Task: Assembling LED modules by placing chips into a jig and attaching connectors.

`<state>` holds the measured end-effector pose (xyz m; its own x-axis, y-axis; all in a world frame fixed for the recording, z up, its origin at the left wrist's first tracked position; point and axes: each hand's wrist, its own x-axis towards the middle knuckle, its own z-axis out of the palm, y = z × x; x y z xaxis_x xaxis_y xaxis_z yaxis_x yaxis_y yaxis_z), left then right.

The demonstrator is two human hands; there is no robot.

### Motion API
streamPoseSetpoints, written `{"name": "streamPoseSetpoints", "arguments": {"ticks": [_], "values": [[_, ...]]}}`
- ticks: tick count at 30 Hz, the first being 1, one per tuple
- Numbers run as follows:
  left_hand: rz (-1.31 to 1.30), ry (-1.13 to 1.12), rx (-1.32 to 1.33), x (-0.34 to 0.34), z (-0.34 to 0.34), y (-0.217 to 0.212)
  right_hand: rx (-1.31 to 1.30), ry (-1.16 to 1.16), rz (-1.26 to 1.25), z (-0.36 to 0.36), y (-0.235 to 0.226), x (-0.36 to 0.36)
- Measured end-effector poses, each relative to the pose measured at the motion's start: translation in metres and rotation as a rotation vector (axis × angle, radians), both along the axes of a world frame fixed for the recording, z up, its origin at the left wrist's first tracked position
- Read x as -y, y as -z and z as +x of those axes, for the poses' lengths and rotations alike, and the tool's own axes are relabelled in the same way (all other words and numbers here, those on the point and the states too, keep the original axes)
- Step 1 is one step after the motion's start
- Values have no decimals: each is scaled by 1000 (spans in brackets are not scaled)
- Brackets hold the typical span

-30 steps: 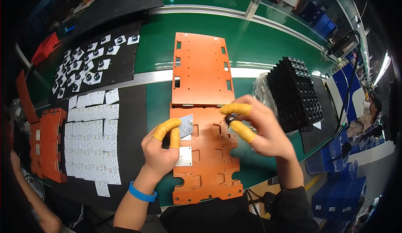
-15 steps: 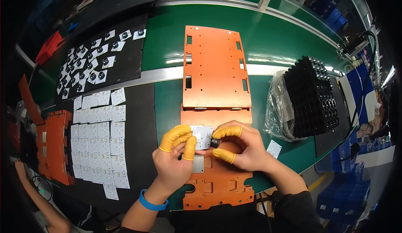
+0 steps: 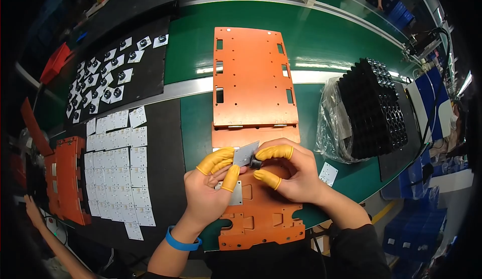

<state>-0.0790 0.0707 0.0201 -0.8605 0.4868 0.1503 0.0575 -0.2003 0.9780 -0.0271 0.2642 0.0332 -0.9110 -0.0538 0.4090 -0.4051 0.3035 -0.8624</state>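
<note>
Above the orange fixture (image 3: 273, 211), my left hand (image 3: 208, 186) pinches a white circuit board (image 3: 244, 154) by its left edge and holds it tilted. Yellow finger cots cover its fingertips. My right hand (image 3: 296, 176), also in yellow cots, grips a small black round part (image 3: 255, 164) between thumb and fingers at the right side of that board. Whether the part is fixed to the board cannot be made out. Under my left fingers, another white board (image 3: 232, 193) lies in the fixture. Beyond my hands an orange perforated plate (image 3: 253, 83) joins the fixture.
To the left, rows of white boards (image 3: 118, 178) lie on a black mat, with several boards bearing black parts (image 3: 105, 81) farther back. On the right are black honeycomb trays (image 3: 369, 113) in clear plastic and one loose board (image 3: 328, 173). Another person's arm (image 3: 52, 239) shows at the lower left.
The white board has turned from nearly facing me to a tilt, its right side raised. The black part has tipped along with it. The whole view has shifted slightly.
</note>
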Motion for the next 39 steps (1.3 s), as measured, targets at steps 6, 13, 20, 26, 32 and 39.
{"name": "streamPoseSetpoints", "arguments": {"ticks": [6,13,20,26,32,39], "values": [[-35,-8,-97,-5,-1,6,-67,54,79,1,0,1],[15,-7,1,-3,2,1,-93,64,78,-1,-2,3],[11,55,-76,-1,3,-1,-65,53,10,-1,1,4],[-10,45,-37,0,3,1,-53,63,-13,-1,1,4],[-10,25,-39,0,3,2,-50,60,-5,-1,1,3],[-51,30,-97,1,1,6,-31,52,-21,0,3,3]]}}
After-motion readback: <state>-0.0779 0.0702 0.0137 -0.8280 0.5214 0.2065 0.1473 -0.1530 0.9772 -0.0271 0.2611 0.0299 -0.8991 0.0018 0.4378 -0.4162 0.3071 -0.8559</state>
